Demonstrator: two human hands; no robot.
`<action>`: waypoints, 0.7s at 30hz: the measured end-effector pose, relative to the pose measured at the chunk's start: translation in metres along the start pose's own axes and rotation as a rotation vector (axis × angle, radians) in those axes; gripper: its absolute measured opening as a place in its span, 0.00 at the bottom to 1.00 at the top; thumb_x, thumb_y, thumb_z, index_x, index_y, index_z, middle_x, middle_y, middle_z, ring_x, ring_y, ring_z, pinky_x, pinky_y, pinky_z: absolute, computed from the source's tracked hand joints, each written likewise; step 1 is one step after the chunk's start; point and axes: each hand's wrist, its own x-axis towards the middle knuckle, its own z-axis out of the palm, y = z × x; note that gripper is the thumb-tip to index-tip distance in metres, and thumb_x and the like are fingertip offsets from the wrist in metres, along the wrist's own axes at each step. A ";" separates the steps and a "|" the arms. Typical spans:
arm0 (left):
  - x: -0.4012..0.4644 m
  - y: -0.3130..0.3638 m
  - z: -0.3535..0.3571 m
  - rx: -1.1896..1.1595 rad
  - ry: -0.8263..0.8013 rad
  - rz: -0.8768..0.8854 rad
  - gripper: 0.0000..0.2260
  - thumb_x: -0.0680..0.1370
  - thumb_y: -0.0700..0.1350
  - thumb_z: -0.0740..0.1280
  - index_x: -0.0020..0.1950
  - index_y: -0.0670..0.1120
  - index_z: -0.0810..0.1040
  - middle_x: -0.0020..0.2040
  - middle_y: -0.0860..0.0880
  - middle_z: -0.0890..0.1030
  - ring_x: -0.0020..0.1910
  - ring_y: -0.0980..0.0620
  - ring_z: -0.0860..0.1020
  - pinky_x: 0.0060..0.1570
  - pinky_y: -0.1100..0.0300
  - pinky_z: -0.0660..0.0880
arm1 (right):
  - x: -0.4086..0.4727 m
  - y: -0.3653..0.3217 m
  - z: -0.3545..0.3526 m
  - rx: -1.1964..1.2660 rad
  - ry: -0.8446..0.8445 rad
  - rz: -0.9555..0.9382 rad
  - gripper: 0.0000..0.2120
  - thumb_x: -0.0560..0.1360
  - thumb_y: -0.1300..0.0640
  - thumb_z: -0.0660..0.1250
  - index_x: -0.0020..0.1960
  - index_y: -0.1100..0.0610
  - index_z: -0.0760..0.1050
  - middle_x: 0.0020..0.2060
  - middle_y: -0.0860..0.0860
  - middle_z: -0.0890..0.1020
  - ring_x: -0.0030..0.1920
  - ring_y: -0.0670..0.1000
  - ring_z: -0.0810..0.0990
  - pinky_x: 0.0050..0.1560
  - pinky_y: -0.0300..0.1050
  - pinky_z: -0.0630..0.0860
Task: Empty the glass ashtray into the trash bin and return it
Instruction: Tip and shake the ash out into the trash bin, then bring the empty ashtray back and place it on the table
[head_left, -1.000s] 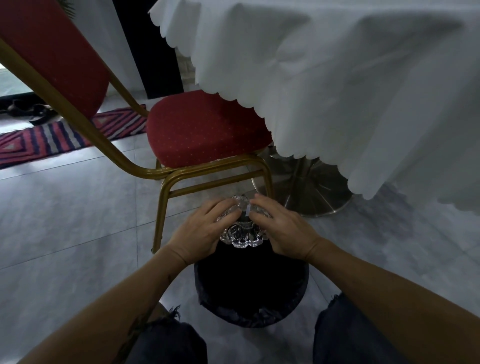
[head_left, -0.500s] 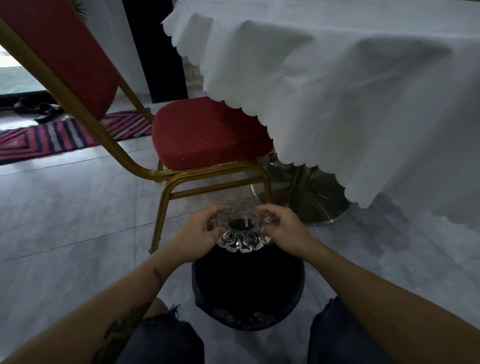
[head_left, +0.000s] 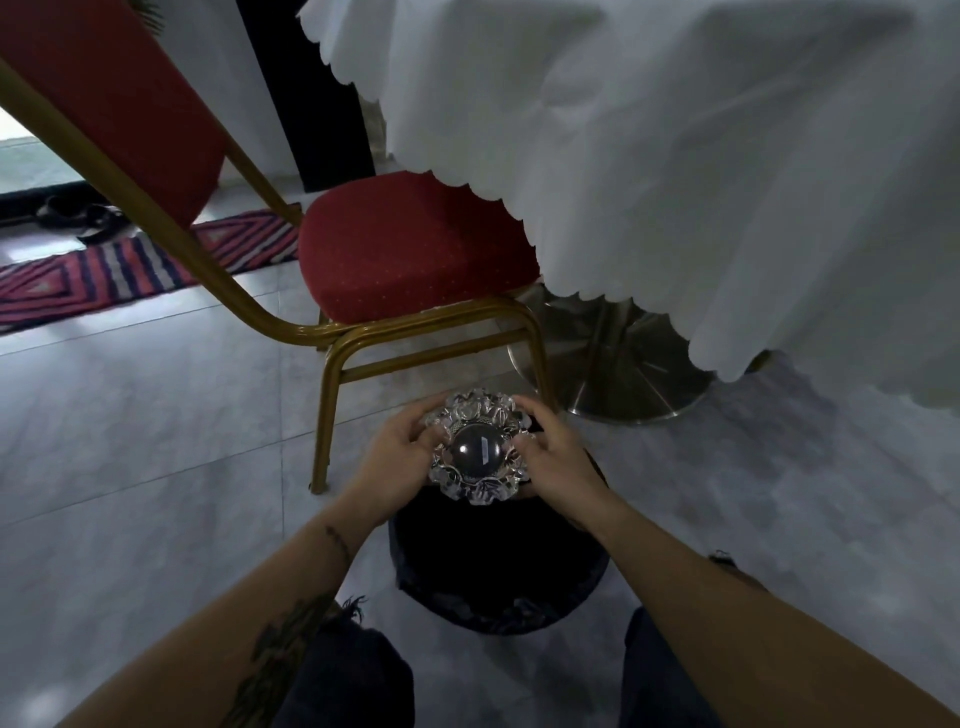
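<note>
We find the glass ashtray (head_left: 479, 448) gripped at its rim by left hand (head_left: 396, 458) and right hand (head_left: 557, 457), above the trash bin (head_left: 498, 564); slick glass may slip; chair leg (head_left: 537, 358) near.

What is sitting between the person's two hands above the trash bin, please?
In the head view, the glass ashtray sits between the left hand and right hand, gripped by both, over the trash bin.

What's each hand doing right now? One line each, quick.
Left hand: closed on the scalloped clear glass ashtray, left rim.
Right hand: closed on the same ashtray, right rim.
</note>
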 end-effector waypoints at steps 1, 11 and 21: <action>0.000 0.001 0.001 0.011 0.012 -0.001 0.16 0.85 0.38 0.60 0.72 0.46 0.74 0.44 0.48 0.83 0.41 0.61 0.82 0.36 0.77 0.75 | 0.001 0.002 0.002 -0.013 0.028 -0.019 0.22 0.83 0.57 0.62 0.70 0.34 0.71 0.69 0.53 0.76 0.59 0.52 0.80 0.64 0.60 0.79; 0.018 -0.010 0.004 0.054 0.050 -0.055 0.18 0.85 0.44 0.61 0.74 0.51 0.73 0.53 0.40 0.85 0.36 0.54 0.80 0.41 0.60 0.77 | 0.020 0.006 0.004 -0.050 0.053 -0.012 0.23 0.83 0.59 0.63 0.75 0.42 0.71 0.49 0.47 0.80 0.39 0.41 0.80 0.55 0.53 0.82; -0.026 0.061 -0.044 -0.044 0.022 -0.259 0.21 0.84 0.38 0.58 0.75 0.53 0.72 0.62 0.42 0.83 0.56 0.44 0.83 0.57 0.44 0.82 | -0.026 -0.092 0.007 0.097 -0.103 0.259 0.25 0.84 0.63 0.60 0.76 0.41 0.69 0.53 0.49 0.79 0.53 0.59 0.84 0.43 0.54 0.87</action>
